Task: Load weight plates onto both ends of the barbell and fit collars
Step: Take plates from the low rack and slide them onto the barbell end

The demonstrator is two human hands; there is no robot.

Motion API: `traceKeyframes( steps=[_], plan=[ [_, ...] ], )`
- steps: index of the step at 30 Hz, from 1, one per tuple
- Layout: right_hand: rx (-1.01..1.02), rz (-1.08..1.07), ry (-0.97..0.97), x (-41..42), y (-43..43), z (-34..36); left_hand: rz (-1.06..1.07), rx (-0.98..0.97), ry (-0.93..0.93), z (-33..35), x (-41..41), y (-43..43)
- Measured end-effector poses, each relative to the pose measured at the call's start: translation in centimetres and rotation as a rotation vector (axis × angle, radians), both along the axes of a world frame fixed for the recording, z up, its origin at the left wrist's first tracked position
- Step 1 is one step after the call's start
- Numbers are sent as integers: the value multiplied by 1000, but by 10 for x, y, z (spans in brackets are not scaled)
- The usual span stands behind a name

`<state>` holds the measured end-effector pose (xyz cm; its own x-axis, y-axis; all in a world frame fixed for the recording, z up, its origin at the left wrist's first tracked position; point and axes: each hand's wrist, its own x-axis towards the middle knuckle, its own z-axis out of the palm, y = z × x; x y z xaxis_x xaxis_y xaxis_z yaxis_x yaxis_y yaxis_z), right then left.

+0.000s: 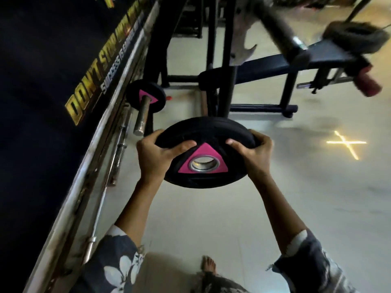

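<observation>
I hold a black weight plate (208,132) with a pink triangle and a steel-ringed centre hole in front of me, tilted nearly flat. My left hand (156,157) grips its left rim and my right hand (254,155) grips its right rim. Ahead and to the left, the steel barbell sleeve (142,115) points toward me, with another black and pink plate (157,92) on it. The held plate is to the right of the sleeve's end and apart from it. No collar is visible.
A black wall banner with gold lettering (84,89) and a metal rail (88,166) run along the left. A black bench and rack frame (264,66) stand ahead. Another plate (355,37) hangs at the upper right. Pale floor lies below, where my bare foot (208,264) shows.
</observation>
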<state>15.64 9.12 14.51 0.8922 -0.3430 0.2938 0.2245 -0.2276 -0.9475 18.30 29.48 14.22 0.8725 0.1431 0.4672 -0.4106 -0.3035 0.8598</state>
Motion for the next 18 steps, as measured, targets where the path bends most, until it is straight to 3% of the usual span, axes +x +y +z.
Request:
traceKeyframes(
  steps=[8,18],
  plan=[
    [-43,-174,-118,-18,-116,59,-140,-27,-144,61,6,-124],
    [-135,-181,-179,83,-237,106,-108,-42,-191,105,106,-244]
  ],
)
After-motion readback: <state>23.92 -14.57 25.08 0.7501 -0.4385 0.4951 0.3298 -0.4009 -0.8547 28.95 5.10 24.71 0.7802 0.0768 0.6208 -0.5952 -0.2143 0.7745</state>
